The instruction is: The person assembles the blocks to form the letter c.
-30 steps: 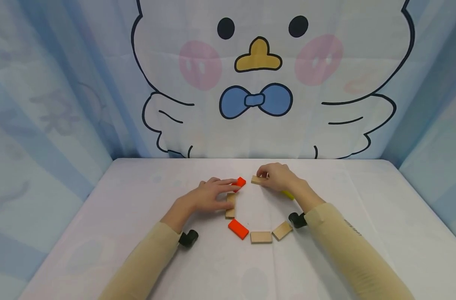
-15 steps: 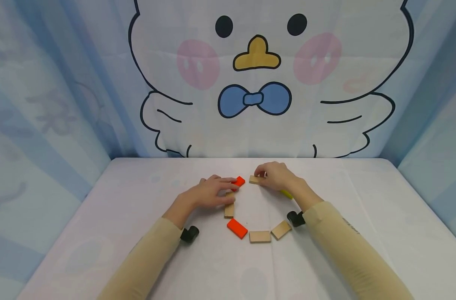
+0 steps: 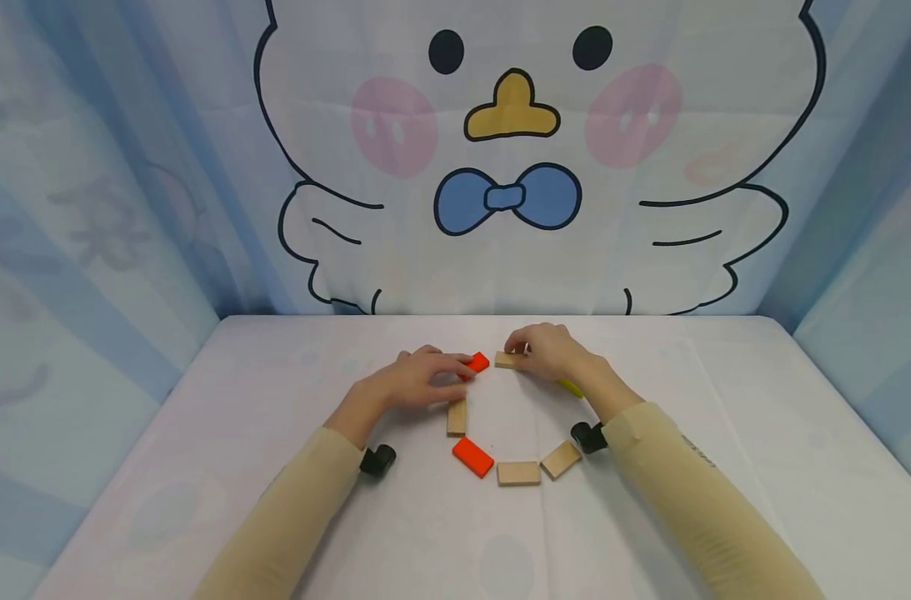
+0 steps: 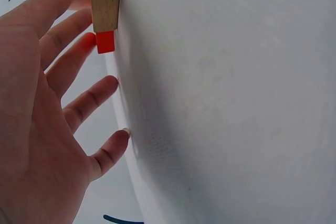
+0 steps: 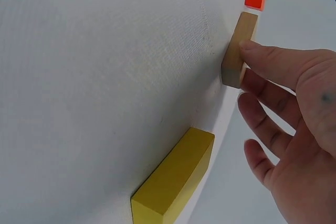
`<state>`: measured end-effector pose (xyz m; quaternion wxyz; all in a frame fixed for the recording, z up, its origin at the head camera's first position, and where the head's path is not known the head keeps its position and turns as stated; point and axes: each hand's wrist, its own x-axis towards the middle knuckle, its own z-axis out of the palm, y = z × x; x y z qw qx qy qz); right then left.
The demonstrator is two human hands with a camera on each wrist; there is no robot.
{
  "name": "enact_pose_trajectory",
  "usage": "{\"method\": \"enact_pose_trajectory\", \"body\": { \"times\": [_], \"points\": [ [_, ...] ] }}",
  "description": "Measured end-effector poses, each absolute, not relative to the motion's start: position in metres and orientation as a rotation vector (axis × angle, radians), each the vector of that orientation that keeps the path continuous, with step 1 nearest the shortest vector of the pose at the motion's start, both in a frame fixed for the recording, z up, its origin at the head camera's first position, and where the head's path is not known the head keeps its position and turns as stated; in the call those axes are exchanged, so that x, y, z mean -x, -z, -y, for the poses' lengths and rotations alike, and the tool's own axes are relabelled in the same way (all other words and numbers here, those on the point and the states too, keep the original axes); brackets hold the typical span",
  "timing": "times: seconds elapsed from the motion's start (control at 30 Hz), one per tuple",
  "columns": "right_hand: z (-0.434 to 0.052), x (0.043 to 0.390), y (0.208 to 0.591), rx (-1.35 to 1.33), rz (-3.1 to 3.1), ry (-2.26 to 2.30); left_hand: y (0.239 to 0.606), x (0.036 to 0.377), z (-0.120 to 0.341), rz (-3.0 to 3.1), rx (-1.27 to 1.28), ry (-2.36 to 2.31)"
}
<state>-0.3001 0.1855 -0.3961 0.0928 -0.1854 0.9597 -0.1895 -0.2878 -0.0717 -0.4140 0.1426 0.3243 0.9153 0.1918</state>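
At the far side of a ring of blocks, my right hand (image 3: 551,352) pinches a plain wooden block (image 5: 237,53) between thumb and index finger, its other fingers spread loosely. Just left of it, a small gap away, lies a red block (image 3: 481,362). My left hand (image 3: 417,379) reaches over that red block with outstretched fingers, the fingertips at its side and partly hiding it. Under the left thumb runs another wooden block (image 3: 457,418), its far end covered. A yellow block (image 5: 173,177) lies below the right hand, mostly hidden by the wrist in the head view.
The near side of the ring holds a second red block (image 3: 473,457), a wooden block (image 3: 518,474) and a slanted wooden block (image 3: 561,459). All lie on a pale cloth-covered table (image 3: 275,367). A cartoon-printed curtain (image 3: 650,250) hangs behind the far edge.
My left hand has shifted slightly forward, baring more of the wooden block under its thumb. The right hand has slid its wooden block slightly left towards the red one.
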Motion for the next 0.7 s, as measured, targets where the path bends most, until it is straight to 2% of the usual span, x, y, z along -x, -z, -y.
{"method": "enact_pose_trajectory", "body": {
  "times": [0.7],
  "points": [
    [-0.1852, 0.2978, 0.3949, 0.556, -2.869, 0.546, 0.4178, 0.2914, 0.0722, -2.641, -0.939, -0.576]
  ]
}}
